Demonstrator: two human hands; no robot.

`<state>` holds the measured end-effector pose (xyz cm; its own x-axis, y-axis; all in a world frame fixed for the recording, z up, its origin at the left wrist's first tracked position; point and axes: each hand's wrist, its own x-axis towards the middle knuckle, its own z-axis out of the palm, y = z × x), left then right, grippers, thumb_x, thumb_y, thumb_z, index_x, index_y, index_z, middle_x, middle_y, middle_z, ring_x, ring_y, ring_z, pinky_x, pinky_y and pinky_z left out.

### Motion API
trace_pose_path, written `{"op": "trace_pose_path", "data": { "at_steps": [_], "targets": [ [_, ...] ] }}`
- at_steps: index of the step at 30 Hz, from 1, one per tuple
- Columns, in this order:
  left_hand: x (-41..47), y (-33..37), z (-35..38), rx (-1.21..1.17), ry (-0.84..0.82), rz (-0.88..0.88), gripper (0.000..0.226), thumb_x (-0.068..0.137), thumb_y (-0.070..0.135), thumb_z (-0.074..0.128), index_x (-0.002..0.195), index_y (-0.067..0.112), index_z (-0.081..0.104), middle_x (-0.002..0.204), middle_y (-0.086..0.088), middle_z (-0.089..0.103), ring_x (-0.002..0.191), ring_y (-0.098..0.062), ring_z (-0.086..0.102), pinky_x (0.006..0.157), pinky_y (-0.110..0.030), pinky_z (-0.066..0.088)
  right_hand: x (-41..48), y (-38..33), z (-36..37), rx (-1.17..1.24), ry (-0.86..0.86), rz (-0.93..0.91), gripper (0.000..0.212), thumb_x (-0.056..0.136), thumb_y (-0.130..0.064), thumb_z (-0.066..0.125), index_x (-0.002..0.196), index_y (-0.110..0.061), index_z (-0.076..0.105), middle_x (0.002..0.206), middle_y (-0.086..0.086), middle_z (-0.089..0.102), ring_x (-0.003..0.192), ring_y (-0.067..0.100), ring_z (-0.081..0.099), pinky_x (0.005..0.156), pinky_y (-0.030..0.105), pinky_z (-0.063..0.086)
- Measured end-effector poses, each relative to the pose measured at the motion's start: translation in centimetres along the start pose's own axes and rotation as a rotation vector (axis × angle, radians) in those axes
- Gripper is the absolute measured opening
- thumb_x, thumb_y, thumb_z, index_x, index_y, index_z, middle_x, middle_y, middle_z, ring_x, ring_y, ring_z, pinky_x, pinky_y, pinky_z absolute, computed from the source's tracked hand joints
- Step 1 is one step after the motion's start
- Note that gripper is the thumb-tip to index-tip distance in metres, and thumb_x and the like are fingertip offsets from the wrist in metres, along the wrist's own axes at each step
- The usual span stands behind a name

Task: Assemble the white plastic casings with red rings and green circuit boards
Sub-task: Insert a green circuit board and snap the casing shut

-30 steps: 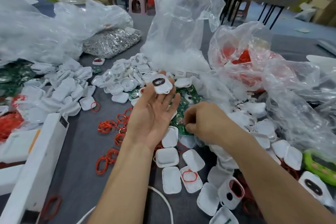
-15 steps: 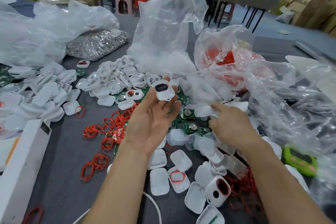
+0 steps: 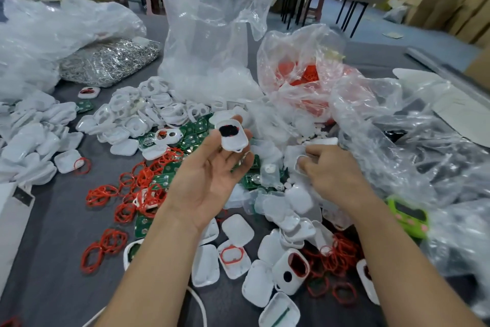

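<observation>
Ok, status, all positions relative to the tall clear bag standing mid-table.

Left hand: palm up, just on the near side of the bag. Thumb and fingertips grip one white casing, tilted toward the camera. Its opening shows dark with a bit of red inside; blurred, so I can't tell more.

Right hand: palm down, near-right of the bag, apart from the left hand. Thumb and curled fingers pinch a small white piece on top of a heap of similar white pieces.

Green circuit boards: scattered flat on the near side of the bag, partly under the left hand.

Red rings: loose tangle near-left of the bag on the grey table; a second tangle near-right, beside the right forearm.

Loose white casings: pile at the bag's left foot; more lie well nearer the camera, between the forearms. One of those lies open side up with a red ring resting in it; another is propped up, showing a red-rimmed opening and a round hole.

Right of the bag, touching it: crumpled bag of red parts. Left of it: bag of shiny metal bits. Far near-right: lime green device, half under plastic film.
</observation>
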<state>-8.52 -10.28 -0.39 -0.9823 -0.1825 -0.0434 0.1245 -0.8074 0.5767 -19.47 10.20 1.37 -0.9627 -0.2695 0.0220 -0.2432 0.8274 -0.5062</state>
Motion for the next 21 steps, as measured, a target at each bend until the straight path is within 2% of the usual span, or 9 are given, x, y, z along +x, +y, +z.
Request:
{"op": "trace_pose_path", "data": {
  "at_steps": [5,7,8,10,12,13,15,18,21],
  "targets": [
    [0.0,-0.3,0.0,0.029,0.006,-0.007,0.035,0.097,0.031,0.056,0.119,0.011,0.076,0.115,-0.012,0.074,0.099,-0.020,0.070,0.090,-0.037,0.058,0.5,0.9,-0.8,0.176,0.102,0.009,0.011,0.088,-0.018,0.071,0.077,-0.015,0.072,0.070,-0.003,0.070,0.069,0.014,0.066,0.065,0.027,0.054],
    [-0.1,-0.4,0.0,0.040,0.014,-0.004,0.035,0.097,0.031,0.055,0.117,0.012,0.077,0.114,-0.012,0.074,0.099,-0.020,0.070,0.091,-0.037,0.058,0.6,0.8,-1.5,0.327,0.081,0.085,0.017,0.085,-0.023,0.080,0.070,-0.030,0.076,0.068,-0.014,0.070,0.074,0.009,0.071,0.067,0.030,0.061],
    [-0.1,-0.4,0.1,0.043,0.019,-0.004,0.035,0.097,0.031,0.055,0.116,0.012,0.078,0.114,-0.011,0.074,0.098,-0.020,0.070,0.091,-0.037,0.058,0.6,0.8,-1.6,0.356,0.091,0.086,0.022,0.085,-0.028,0.082,0.066,-0.038,0.075,0.066,-0.019,0.069,0.073,0.003,0.070,0.063,0.025,0.060],
    [-0.1,-0.5,0.1,0.049,0.029,-0.007,0.036,0.097,0.031,0.055,0.116,0.012,0.078,0.113,-0.011,0.074,0.098,-0.020,0.070,0.091,-0.036,0.059,0.6,0.7,-1.9,0.310,0.141,0.053,0.012,0.085,-0.036,0.081,0.074,-0.040,0.078,0.070,-0.026,0.067,0.071,-0.006,0.065,0.061,0.012,0.049],
    [-0.1,-0.5,0.2,0.061,0.035,-0.009,0.036,0.096,0.032,0.055,0.117,0.012,0.078,0.112,-0.010,0.074,0.099,-0.020,0.070,0.093,-0.036,0.059,0.4,0.5,-2.3,0.286,0.204,0.041,0.002,0.087,-0.036,0.078,0.089,-0.036,0.079,0.079,-0.024,0.069,0.077,-0.004,0.066,0.072,0.015,0.048],
    [-0.1,-0.5,0.3,0.071,0.037,-0.011,0.036,0.096,0.033,0.055,0.117,0.013,0.078,0.112,-0.010,0.074,0.099,-0.020,0.070,0.094,-0.036,0.058,0.3,0.4,-2.6,0.259,0.234,0.034,0.008,0.089,-0.031,0.076,0.096,-0.034,0.079,0.080,-0.023,0.067,0.076,0.000,0.066,0.075,0.016,0.049],
    [-0.2,-0.6,0.4,0.086,0.042,-0.015,0.036,0.096,0.033,0.054,0.115,0.014,0.078,0.112,-0.009,0.074,0.100,-0.019,0.070,0.095,-0.036,0.058,0.0,0.4,-3.6,0.160,0.249,0.030,0.016,0.090,-0.019,0.072,0.098,-0.032,0.079,0.076,-0.022,0.063,0.061,-0.001,0.063,0.061,0.009,0.045],
    [-0.3,-0.6,0.5,0.076,0.047,-0.025,0.036,0.096,0.033,0.055,0.117,0.013,0.076,0.111,-0.009,0.074,0.100,-0.019,0.070,0.093,-0.036,0.057,-1.1,0.5,-5.2,0.010,0.071,0.007,0.028,0.088,-0.009,0.071,0.074,-0.033,0.076,0.069,-0.019,0.068,0.053,-0.001,0.063,0.046,0.007,0.042],
    [-0.4,-0.6,0.6,0.050,0.039,-0.021,0.036,0.096,0.033,0.056,0.118,0.011,0.073,0.110,-0.009,0.074,0.099,-0.020,0.068,0.094,-0.036,0.056,-2.5,0.2,-6.3,-0.097,-0.085,-0.009,0.022,0.084,-0.013,0.076,0.074,-0.033,0.077,0.071,-0.016,0.071,0.063,0.000,0.067,0.057,0.014,0.052]
  ]
}}
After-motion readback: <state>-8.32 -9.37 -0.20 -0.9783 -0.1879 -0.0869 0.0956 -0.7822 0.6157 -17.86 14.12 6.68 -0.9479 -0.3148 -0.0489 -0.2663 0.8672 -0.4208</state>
